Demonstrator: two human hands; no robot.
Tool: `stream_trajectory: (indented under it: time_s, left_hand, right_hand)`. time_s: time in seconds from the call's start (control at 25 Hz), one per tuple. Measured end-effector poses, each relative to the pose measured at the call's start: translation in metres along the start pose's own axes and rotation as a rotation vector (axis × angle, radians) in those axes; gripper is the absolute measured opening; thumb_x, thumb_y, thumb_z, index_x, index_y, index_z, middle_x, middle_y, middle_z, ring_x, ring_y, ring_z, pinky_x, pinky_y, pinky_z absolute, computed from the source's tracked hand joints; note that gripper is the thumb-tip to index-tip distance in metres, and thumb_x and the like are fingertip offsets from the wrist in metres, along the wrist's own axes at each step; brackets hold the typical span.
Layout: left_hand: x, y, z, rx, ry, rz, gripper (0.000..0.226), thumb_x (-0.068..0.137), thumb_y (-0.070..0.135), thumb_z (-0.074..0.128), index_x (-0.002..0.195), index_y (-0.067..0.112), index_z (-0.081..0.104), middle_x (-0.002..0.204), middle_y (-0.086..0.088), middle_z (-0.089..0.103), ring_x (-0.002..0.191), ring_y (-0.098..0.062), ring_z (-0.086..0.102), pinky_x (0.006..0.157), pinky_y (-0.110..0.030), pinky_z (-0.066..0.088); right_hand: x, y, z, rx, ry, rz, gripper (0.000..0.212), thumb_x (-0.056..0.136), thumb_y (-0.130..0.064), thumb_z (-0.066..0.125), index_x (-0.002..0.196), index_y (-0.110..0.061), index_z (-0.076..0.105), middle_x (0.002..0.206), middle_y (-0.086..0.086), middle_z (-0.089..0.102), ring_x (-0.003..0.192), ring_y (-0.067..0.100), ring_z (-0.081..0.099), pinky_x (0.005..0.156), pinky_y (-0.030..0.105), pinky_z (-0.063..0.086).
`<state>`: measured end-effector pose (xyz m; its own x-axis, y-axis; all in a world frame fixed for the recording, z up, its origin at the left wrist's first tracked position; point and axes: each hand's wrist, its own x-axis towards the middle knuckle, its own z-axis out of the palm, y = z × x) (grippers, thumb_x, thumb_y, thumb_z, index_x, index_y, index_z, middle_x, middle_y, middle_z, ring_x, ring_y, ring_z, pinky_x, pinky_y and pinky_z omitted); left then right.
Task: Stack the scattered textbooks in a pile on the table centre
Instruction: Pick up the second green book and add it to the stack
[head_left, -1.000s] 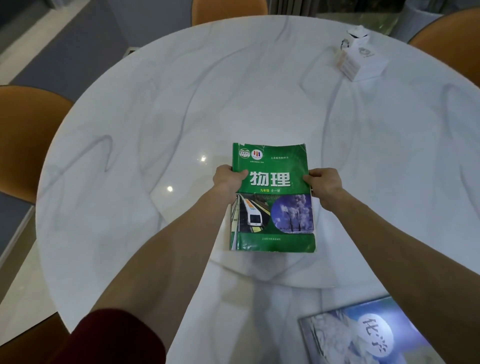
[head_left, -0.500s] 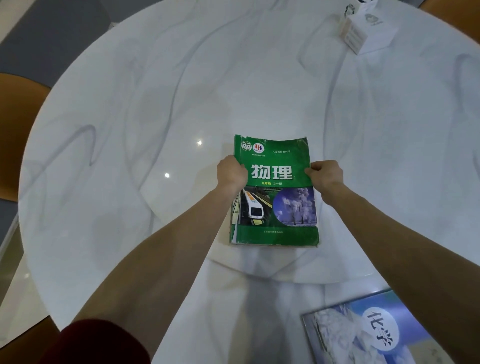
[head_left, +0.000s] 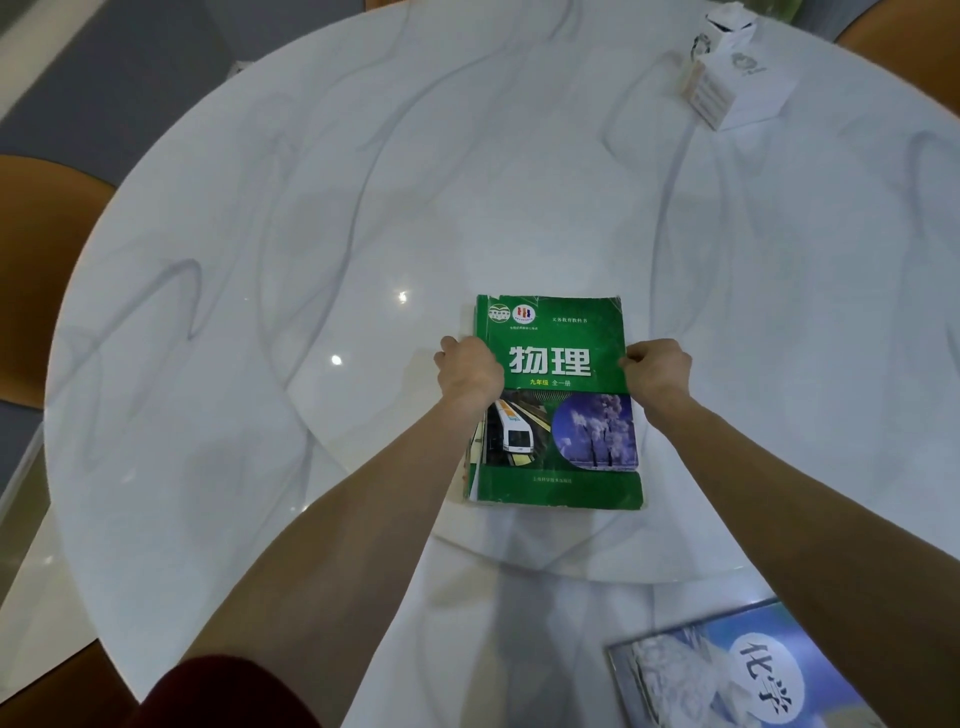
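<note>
Green book (head_left: 556, 400) flat on raised centre disc of table (head_left: 260, 260), cover up, title upright to wearer. Long axis runs away from wearer, spine on left, near edge close to disc rim. Left hand (head_left: 470, 371) curled over spine edge, right hand (head_left: 657, 371) curled on opposite long edge; both closed on book at mid-height. Looks a thick softcover: moderately heavy, somewhat floppy, corners worn, glossy cover maybe slick on marble. Best held by both long edges, as now. Blue book (head_left: 737, 675) near bottom right, well apart, not yet stacked.
</note>
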<state>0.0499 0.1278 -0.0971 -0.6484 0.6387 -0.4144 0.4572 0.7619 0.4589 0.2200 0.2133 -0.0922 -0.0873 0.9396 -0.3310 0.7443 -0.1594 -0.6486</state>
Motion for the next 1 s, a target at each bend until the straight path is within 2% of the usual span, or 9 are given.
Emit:
stream_trajectory:
  time_s: [0.24, 0.44, 0.76, 0.92, 1.0]
  left_hand:
    - [-0.002, 0.001, 0.002, 0.044, -0.022, -0.006, 0.028, 0.098, 0.012, 0.045, 0.122, -0.001, 0.053, 0.133, -0.019, 0.042, 0.123, -0.034, 0.042, 0.1, -0.039, 0.042]
    - [-0.001, 0.0, 0.002, 0.066, 0.0, 0.037, 0.026, 0.097, 0.009, 0.046, 0.118, -0.003, 0.056, 0.131, -0.018, 0.041, 0.118, -0.035, 0.046, 0.094, -0.038, 0.046]
    - [-0.01, -0.002, -0.002, 0.102, -0.013, 0.057, 0.031, 0.1, 0.022, 0.039, 0.119, 0.002, 0.053, 0.125, -0.017, 0.048, 0.117, -0.033, 0.048, 0.096, -0.045, 0.046]
    - [-0.022, 0.002, -0.015, 0.323, 0.125, 0.231, 0.026, 0.095, 0.016, 0.04, 0.113, 0.005, 0.055, 0.116, -0.014, 0.055, 0.111, -0.032, 0.051, 0.09, -0.044, 0.043]
    - [-0.03, 0.009, -0.021, 0.424, 0.121, 0.362, 0.025, 0.093, 0.014, 0.042, 0.111, 0.004, 0.056, 0.114, -0.014, 0.057, 0.109, -0.031, 0.052, 0.091, -0.044, 0.043]
  right_hand:
    - [-0.001, -0.001, 0.0, 0.016, 0.011, 0.027, 0.024, 0.088, 0.007, 0.048, 0.102, 0.019, 0.064, 0.109, 0.035, 0.065, 0.104, 0.047, 0.062, 0.094, 0.052, 0.052]
    - [0.0, -0.001, 0.004, -0.036, 0.016, 0.03, 0.025, 0.086, 0.007, 0.047, 0.098, 0.019, 0.066, 0.104, 0.033, 0.068, 0.098, 0.045, 0.064, 0.088, 0.052, 0.054]
    - [-0.003, 0.002, -0.005, -0.104, -0.045, -0.001, 0.027, 0.091, -0.002, 0.048, 0.102, 0.015, 0.066, 0.106, 0.03, 0.068, 0.092, 0.04, 0.064, 0.087, 0.046, 0.056]
    - [-0.016, 0.005, -0.018, -0.342, -0.085, -0.106, 0.031, 0.094, -0.016, 0.044, 0.111, 0.002, 0.063, 0.113, 0.021, 0.064, 0.1, 0.036, 0.062, 0.082, 0.037, 0.051]
    - [-0.024, 0.007, -0.024, -0.507, -0.091, -0.186, 0.032, 0.095, -0.019, 0.042, 0.114, -0.002, 0.06, 0.114, 0.018, 0.06, 0.102, 0.034, 0.059, 0.083, 0.038, 0.049]
